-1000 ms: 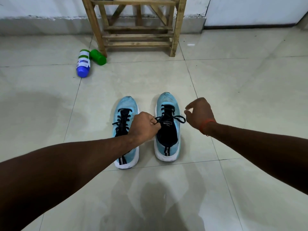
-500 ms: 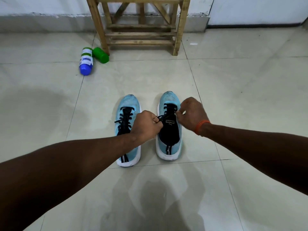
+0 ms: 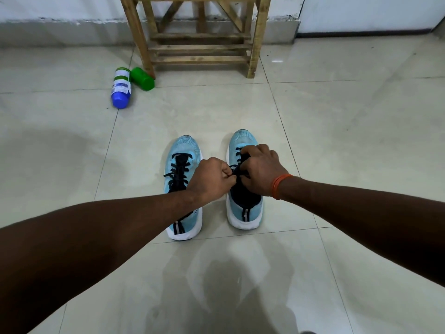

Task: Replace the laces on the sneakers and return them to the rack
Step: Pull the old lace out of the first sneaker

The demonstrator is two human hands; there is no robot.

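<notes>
Pale tiled floor (image 3: 337,145), centre of frame: left hand (image 3: 212,179) and right hand (image 3: 261,169), knuckles nearly touching, both pinching black lace (image 3: 234,168) above right-of-frame sneaker (image 3: 243,141), long axis running up-frame toward wooden rack (image 3: 199,47).

Both forearms are showing bare: the left forearm (image 3: 96,237) is occupying the lower left of the frame, the right forearm (image 3: 361,213) the right side. The right wrist is wearing an orange band (image 3: 277,186) of thin strands, just behind the right hand (image 3: 262,169).
</notes>
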